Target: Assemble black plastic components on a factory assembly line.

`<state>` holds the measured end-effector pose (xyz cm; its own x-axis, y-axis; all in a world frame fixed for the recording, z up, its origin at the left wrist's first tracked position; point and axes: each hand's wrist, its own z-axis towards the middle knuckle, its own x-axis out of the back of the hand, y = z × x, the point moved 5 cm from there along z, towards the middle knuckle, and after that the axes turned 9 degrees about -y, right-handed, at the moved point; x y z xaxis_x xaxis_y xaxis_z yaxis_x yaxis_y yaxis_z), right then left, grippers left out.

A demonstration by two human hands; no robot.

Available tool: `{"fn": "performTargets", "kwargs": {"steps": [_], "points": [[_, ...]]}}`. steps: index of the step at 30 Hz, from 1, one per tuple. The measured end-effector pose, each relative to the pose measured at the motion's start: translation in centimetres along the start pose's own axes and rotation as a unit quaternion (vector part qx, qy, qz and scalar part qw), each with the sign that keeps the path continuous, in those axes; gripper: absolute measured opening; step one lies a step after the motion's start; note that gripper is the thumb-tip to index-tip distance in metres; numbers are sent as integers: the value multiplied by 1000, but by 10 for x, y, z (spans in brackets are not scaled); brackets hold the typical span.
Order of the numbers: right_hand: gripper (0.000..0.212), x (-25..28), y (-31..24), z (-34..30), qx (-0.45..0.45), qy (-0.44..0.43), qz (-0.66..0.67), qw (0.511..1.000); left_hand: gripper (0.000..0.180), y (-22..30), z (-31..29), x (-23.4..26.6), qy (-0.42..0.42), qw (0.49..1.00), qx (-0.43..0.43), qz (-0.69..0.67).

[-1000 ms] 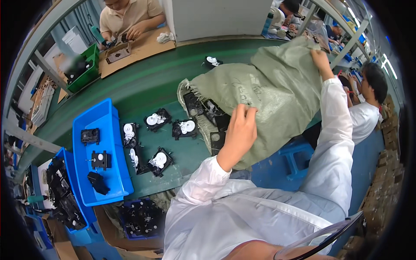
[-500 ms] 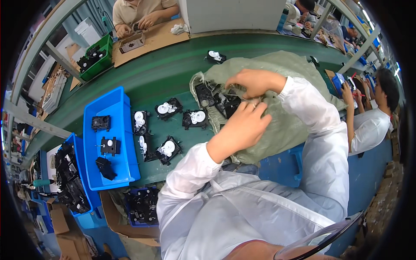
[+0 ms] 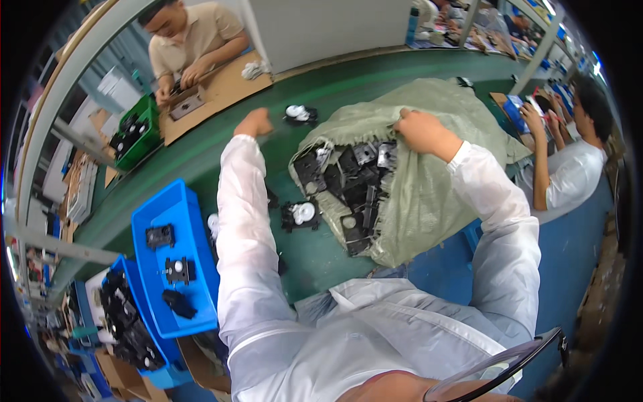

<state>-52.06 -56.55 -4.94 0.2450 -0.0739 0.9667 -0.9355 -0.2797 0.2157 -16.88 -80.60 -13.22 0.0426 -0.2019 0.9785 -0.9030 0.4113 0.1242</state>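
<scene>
A pale green woven sack [image 3: 429,194] lies on the green bench, its mouth spread wide toward the left. Inside the opening, several black plastic housings [image 3: 351,177] show. My right hand [image 3: 429,132] has its fingers closed on the sack's upper rim. Stretched away to the far left, my left hand [image 3: 254,124] is blurred above the bench; its fingers cannot be made out clearly. Closest to it is a black assembly with white gears [image 3: 300,114]. Another geared assembly [image 3: 299,215] sits left of the sack, while my left sleeve partly hides others.
A blue bin [image 3: 177,321] at left holds a few black parts. Beside it, another blue bin [image 3: 157,375] is heaped with black parts. Across the bench, a person works over a cardboard sheet [image 3: 231,87] near a green crate [image 3: 149,144]. Another person sits at right.
My left hand has left the sack mouth and swung to the far left. The mouth now gapes wider, showing more black housings. My right hand has shifted right along the sack's rim.
</scene>
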Motion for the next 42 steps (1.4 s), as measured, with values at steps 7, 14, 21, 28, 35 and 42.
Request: {"fn": "performTargets", "kwargs": {"steps": [7, 14, 21, 28, 35, 42], "points": [[41, -3, -6, -49, -66, 28, 147, 987, 37, -11, 20, -40, 25, 987, -21, -160], [52, -30, -16, -94, -96, 63, 117, 987, 20, -17, 33, -42, 98, 986, -85, -101], [33, -22, 39, -101, -29, 93, 406, 909, 17, -9, -6, 19, 123, 982, -86, -112], [36, -71, 247, -88, -319, 218, 134, 913, 19, 47, -66, 88, 168, 972, -81, -142], [36, -168, 300, -114, -420, -72, 114, 897, 16, 104, -133, 93, 212, 953, -104, -188], [28, -148, 243, -166, -368, -74, 133, 917, 16, 139, -126, 93, 195, 956, -112, -187]]}}
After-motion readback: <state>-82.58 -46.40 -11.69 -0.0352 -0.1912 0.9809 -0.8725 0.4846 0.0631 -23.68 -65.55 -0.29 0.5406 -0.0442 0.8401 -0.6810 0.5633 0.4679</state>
